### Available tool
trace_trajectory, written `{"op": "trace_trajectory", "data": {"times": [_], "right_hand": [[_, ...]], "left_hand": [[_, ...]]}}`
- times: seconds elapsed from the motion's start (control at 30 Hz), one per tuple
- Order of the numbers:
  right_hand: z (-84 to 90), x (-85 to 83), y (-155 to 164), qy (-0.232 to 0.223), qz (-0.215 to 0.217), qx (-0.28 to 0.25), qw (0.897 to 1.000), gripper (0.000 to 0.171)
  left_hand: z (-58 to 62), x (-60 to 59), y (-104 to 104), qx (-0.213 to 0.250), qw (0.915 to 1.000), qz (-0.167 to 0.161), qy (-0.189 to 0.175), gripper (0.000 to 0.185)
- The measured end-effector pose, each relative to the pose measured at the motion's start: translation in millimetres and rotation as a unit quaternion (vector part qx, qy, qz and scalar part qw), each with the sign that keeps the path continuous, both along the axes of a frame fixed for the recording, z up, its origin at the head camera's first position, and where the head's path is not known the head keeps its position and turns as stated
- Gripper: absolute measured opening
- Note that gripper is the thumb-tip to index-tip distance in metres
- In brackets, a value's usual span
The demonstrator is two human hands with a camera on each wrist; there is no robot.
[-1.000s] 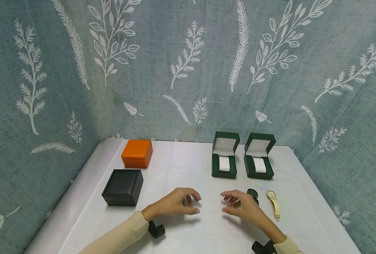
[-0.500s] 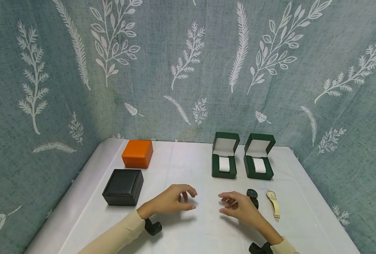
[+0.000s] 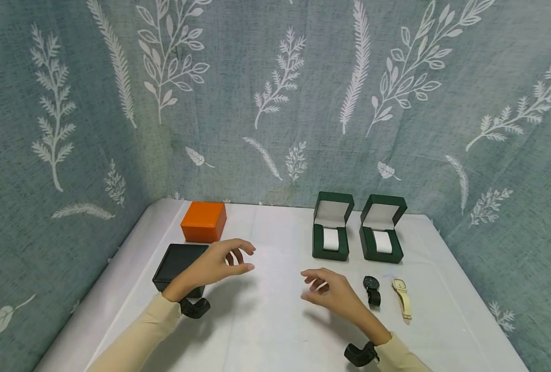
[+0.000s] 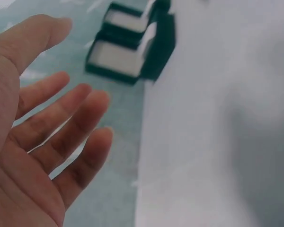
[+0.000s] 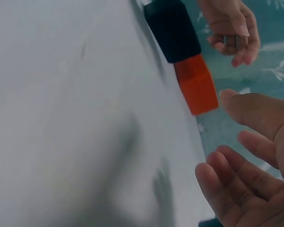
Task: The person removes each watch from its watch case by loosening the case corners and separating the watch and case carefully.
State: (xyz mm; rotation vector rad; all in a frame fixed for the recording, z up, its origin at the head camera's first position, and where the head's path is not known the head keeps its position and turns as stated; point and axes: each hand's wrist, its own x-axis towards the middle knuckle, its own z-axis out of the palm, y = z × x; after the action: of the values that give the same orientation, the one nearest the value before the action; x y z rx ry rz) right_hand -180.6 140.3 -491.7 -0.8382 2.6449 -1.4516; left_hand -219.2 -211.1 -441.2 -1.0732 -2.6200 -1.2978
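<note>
My left hand (image 3: 217,262) hovers over the table at the left, its fingers loosely bent and nothing in them. Its forearm passes in front of a closed black box (image 3: 173,261), and an orange box (image 3: 204,221) sits just behind. The right hand (image 3: 333,293), also holding nothing, is above the middle of the table with relaxed fingers. To its right lie a black watch (image 3: 372,289) and a gold watch (image 3: 402,298). In the left wrist view the left hand's fingers (image 4: 75,123) are spread; in the right wrist view the right hand's fingers (image 5: 232,184) curve gently.
Two green watch boxes, one at left (image 3: 330,242) and one at right (image 3: 381,243), stand with lids up at the back right, each with a white cushion inside. A white cloth covers the table (image 3: 266,330). A leaf-patterned curtain (image 3: 238,103) rises behind it.
My left hand has moved left and away from me, now overlapping the black box in view. The right hand has shifted left, uncovering the black watch. Both hands stay without any object.
</note>
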Motion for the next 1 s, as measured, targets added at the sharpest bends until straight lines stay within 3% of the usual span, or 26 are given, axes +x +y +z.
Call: {"op": "trace_trajectory", "data": {"times": [0.23,0.4,0.67,0.83,1.0], "right_hand": [[3.0,-5.1,-27,0.015,0.017,-0.010,1.000,0.051],[4.4,-9.5,-45,0.006,0.030,-0.018,0.999,0.051],[7.2,-16.9,-75,0.000,0.049,-0.029,0.998,0.049],[6.1,-17.7,-94,-0.023,0.058,-0.037,0.997,0.051],[2.9,-19.1,-114,-0.033,0.061,-0.027,0.997,0.050]], "left_hand": [[16.2,-3.1,-36,-0.002,0.9988,0.049,-0.003,0.033],[22.8,-3.3,-66,0.001,0.9969,0.077,-0.016,0.034],[30.1,1.3,-112,-0.018,0.9890,0.146,-0.015,0.031],[25.6,7.1,-140,0.004,0.9847,0.169,-0.044,0.030],[8.2,9.6,-169,0.019,0.9797,0.185,-0.075,0.034]]}}
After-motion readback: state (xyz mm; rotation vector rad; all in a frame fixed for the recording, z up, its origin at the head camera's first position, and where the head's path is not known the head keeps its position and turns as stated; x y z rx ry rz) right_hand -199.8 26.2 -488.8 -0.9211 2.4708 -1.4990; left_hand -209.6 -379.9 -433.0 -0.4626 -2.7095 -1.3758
